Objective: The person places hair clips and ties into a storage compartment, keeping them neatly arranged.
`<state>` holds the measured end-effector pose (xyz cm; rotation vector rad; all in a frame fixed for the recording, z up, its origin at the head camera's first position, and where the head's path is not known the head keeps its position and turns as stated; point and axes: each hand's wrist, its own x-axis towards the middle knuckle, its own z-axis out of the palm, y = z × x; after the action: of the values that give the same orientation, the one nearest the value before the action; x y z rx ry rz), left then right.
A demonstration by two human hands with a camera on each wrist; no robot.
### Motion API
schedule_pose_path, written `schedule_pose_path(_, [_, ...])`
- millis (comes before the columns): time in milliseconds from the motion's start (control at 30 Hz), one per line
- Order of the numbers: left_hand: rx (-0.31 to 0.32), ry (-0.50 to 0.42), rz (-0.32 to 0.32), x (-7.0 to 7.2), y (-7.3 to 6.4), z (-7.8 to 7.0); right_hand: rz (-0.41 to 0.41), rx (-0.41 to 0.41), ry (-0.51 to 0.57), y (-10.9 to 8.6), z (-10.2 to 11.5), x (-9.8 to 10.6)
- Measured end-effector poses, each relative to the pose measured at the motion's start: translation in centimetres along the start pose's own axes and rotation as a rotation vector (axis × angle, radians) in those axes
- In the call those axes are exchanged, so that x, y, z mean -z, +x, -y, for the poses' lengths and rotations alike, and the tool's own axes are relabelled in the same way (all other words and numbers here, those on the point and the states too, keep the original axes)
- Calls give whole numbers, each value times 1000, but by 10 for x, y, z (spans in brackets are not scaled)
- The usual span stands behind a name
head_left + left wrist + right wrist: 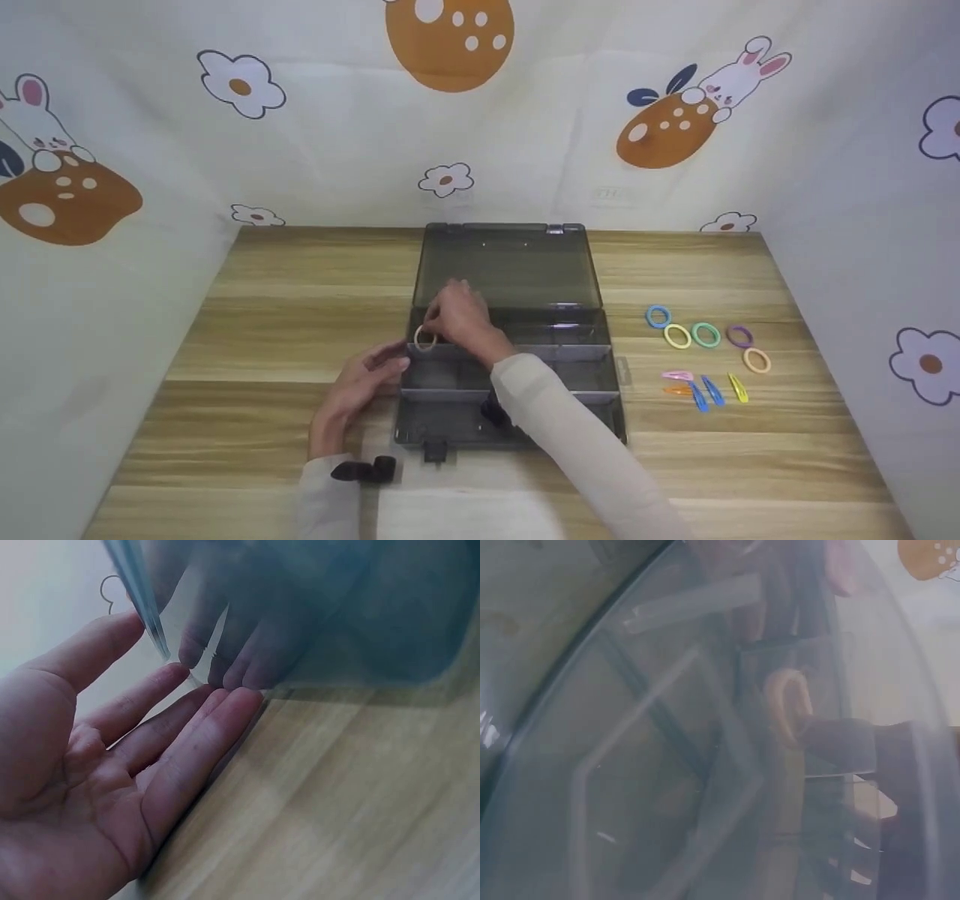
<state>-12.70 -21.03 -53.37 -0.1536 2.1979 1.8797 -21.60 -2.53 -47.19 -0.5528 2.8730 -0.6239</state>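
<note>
Left hand (pixel 364 382): fingers nearly straight, grasping nothing, tips at the left wall of the tinted, divided box (pixel 442 373); latch (pixel 435 451) to its right and nearer the person. Beige ring (pixel 425 349): one, to the left hand's right and farther back, hanging from the right hand at the left end of the rear divider (pixel 555 349); contact with the divider cannot be told. Right hand (pixel 459 311): bent over the box, thumb and fingers pinching the beige ring by its upper edge; raised lid (pixel 510 262) beyond. Handling, as judged: a light pinch suits so thin a hoop; best kept wholly to one side of the divider and low before any release, the left hand steadying the wall without pushing. Well apart to the right of the right hand, on the wooden table (pixel 795 450): blue ring (pixel 649 317), yellow ring (pixel 667 332), green ring (pixel 694 335), purple ring (pixel 750 337), peach ring (pixel 767 360). Same side, nearer the person: pink clip (pixel 679 376), orange clip (pixel 677 390), two blue clips (pixel 699 396), yellow clip (pixel 739 388).
</note>
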Motion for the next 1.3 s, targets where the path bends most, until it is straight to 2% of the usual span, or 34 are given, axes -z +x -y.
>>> schedule_pose_path(100, [3,-34,16,0,-1,0,1,27,-29,-1,0,-1])
schedule_pose_path(200, [7,-59,22,0,-1,0,16,57,-14,-2,-2,0])
schedule_pose_path(433, [18,-51,34,0,1,0,67,145,135,-6,-12,18])
schedule_pose_path(567, [-1,-19,21,0,2,0,58,223,195,-11,-15,33])
schedule_pose_path(733, [-16,5,6,0,2,1,45,281,243,-20,-20,47])
schedule_pose_path(967, [-9,-23,13,-1,3,0,-37,319,302,-38,-30,65])
schedule_pose_path(1300, [-13,-11,-2,0,0,-1,-138,293,398,-69,-50,93])
